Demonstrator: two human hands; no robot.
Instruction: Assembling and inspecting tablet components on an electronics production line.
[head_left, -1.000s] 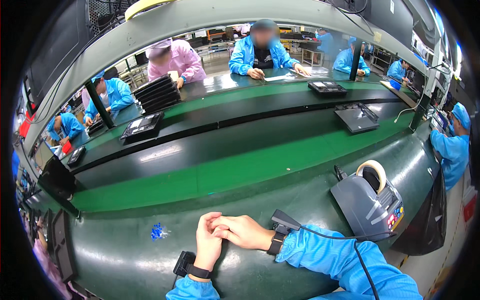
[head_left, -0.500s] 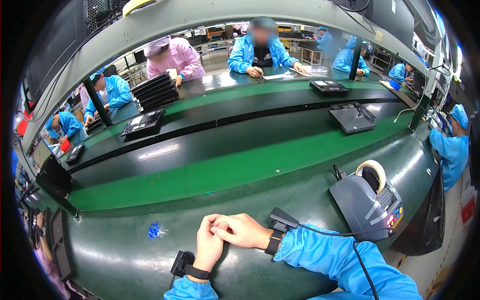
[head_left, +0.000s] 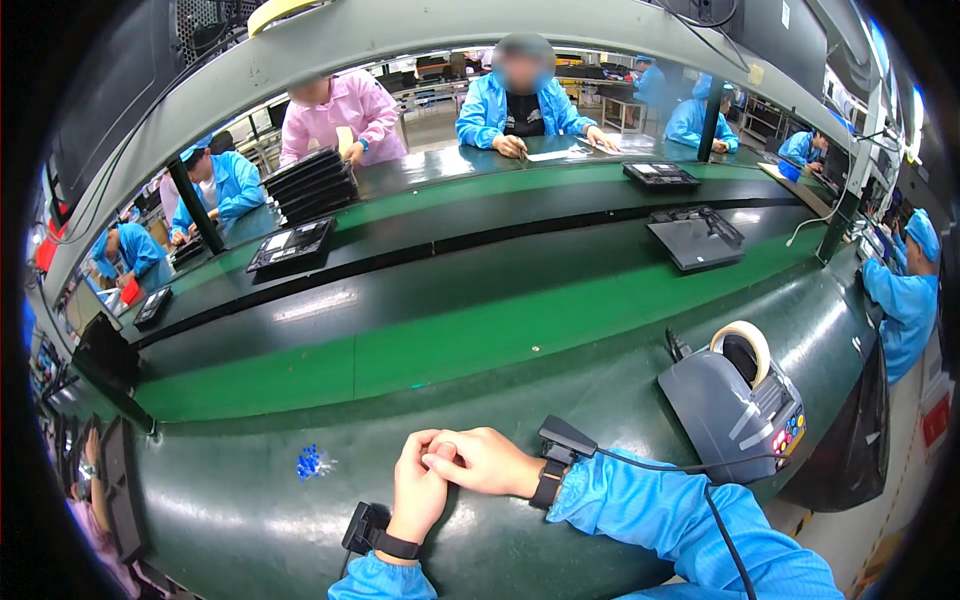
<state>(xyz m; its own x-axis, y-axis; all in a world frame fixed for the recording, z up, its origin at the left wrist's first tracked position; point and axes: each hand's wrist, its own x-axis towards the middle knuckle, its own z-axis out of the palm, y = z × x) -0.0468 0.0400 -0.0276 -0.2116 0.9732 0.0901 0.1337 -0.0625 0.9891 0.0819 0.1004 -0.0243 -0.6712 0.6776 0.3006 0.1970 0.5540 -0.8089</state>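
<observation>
My left hand (head_left: 418,485) and my right hand (head_left: 490,462) are clasped together just above the near green worktop (head_left: 230,520). The fingers of both are curled and closed against each other, and no tool or part shows in them. Each wrist wears a black strap with a small black device; a cable runs from the right one along my blue sleeve. A small cluster of blue bits (head_left: 312,462) lies on the worktop to the left of my hands. To their right stands a grey tape dispenser (head_left: 700,405) with a roll of tape (head_left: 757,350) on top.
Beyond the worktop runs a green conveyor (head_left: 450,345) carrying an open laptop part (head_left: 695,245). A farther lane carries a laptop chassis (head_left: 290,245) and another device (head_left: 660,176). Black trays (head_left: 310,187) are stacked across the line. Several co-workers sit around. A black bag (head_left: 840,450) hangs at right.
The near conveyor has carried the laptop part slightly left; items on the farther lane have shifted slightly right. The co-worker in pink has changed posture. My hands have not moved.
</observation>
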